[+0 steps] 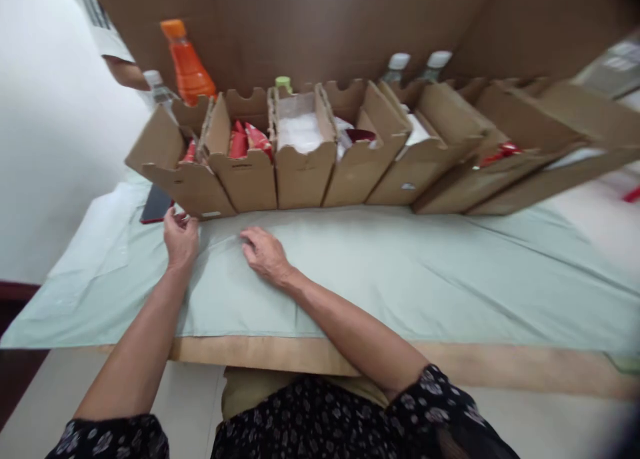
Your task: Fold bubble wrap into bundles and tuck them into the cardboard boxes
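My left hand is at the front bottom corner of the leftmost cardboard box, beside a dark flat object with a red edge. Its fingers are curled together near something small and pale that I cannot make out. To the right, my right hand rests on the pale green cloth, fingers a little apart and holding nothing. Several open boxes stand in a row behind the hands. Red packets show in the second box, white material in the third.
Behind the boxes are an orange bottle, white-capped bottles and a large cardboard panel. Part of another person's arm shows at the upper left. Clear plastic sheeting lies on the left of the cloth. The wooden table edge runs in front.
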The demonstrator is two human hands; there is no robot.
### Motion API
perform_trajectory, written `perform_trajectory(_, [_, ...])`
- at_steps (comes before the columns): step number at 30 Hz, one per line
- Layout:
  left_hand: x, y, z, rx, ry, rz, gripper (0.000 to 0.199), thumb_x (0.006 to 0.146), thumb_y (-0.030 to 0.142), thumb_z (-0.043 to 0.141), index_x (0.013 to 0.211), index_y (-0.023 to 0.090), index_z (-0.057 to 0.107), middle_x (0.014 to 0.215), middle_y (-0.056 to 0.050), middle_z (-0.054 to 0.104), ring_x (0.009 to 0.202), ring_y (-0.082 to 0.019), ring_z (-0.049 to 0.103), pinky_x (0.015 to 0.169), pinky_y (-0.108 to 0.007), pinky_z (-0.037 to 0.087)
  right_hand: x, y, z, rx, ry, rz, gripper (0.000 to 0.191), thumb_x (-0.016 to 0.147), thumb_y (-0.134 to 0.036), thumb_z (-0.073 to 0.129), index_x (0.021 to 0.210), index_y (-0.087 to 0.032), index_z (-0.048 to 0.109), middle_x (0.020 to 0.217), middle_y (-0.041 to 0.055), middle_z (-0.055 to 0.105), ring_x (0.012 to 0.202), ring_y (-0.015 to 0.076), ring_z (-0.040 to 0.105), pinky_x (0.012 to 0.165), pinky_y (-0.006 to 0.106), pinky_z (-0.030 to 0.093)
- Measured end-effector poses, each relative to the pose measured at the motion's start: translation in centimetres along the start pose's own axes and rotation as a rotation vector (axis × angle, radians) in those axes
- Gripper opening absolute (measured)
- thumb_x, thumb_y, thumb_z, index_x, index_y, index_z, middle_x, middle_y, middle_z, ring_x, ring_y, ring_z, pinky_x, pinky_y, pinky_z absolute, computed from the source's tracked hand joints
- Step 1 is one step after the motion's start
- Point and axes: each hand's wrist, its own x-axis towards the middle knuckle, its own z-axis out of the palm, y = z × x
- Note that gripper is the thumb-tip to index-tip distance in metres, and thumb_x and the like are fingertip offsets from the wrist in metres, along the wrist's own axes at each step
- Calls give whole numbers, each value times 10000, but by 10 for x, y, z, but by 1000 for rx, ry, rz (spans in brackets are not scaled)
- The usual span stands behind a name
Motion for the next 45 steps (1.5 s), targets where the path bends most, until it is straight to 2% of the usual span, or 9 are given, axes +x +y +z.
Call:
perform_trajectory(5, [-28,3,-6,203,-84,51,821,815,282,622,1526,15,311,1436,-270,562,1255,-352,630,1089,-508,521,-22,-11,-6,-137,-74,-37,420,964,-207,618,1375,-123,648,1533,158,584,1349,304,568,1138,495,462])
perform_trajectory(11, [-100,5,-24,449,-351,331,609,873,443,584,1372,94,587,1529,-252,542,1483,-465,436,1249,-638,299,-81,0,-30,-186,-183,-197,338,945,-313,727,1265,-206,723,1510,87,621,1434,239,516,1172,416,440])
perform_trajectory(17, [-161,4,-41,677,-521,670,596,1046,494,320,1460,155,582,1594,-223,499,1533,-401,391,1256,-600,283,-144,65,-105,-292,86,125,395,975,-297,643,1348,-176,678,1538,167,575,1455,312,489,1165,527,422])
perform_trajectory(24, [-169,5,-44,677,-543,700,606,1041,502,321,1516,198,542,1590,-198,508,1543,-391,384,1267,-607,267,-222,126,-180,-506,313,435,441,997,-331,532,1395,-177,640,1569,184,538,1433,366,490,1141,557,417])
perform_trajectory(29, [-170,8,-42,719,-544,700,665,1039,527,269,1478,128,571,1591,-245,485,1545,-413,377,1259,-606,289,-258,122,-180,-573,252,445,419,1016,-327,511,1384,-196,662,1554,140,573,1445,318,507,1152,481,426])
perform_trajectory(34, [-178,13,-36,745,-525,676,684,1045,498,255,1434,54,600,1565,-301,489,1518,-447,399,1227,-644,316,-261,116,-178,-591,226,429,428,1015,-308,517,1394,-164,655,1554,161,571,1451,327,506,1146,493,432])
perform_trajectory(37, [-185,16,-27,714,-532,673,622,1034,479,314,1454,116,594,1567,-261,503,1525,-429,395,1230,-650,312,-262,112,-179,-591,226,414,410,999,-280,536,1371,-170,669,1542,159,584,1441,322,519,1144,493,438])
perform_trajectory(41, [-195,31,0,622,-633,698,592,1026,512,355,1438,168,605,1587,-220,490,1525,-407,408,1244,-634,323,-271,104,-176,-586,209,384,418,990,-259,552,1384,-178,665,1545,150,585,1447,315,519,1143,484,450])
perform_trajectory(45, [-211,75,48,412,-755,726,571,991,528,470,1402,166,631,1632,-221,438,1517,-408,422,1233,-630,357,-283,96,-172,-545,194,343,422,999,-274,567,1403,-192,653,1569,143,564,1477,318,491,1174,508,436])
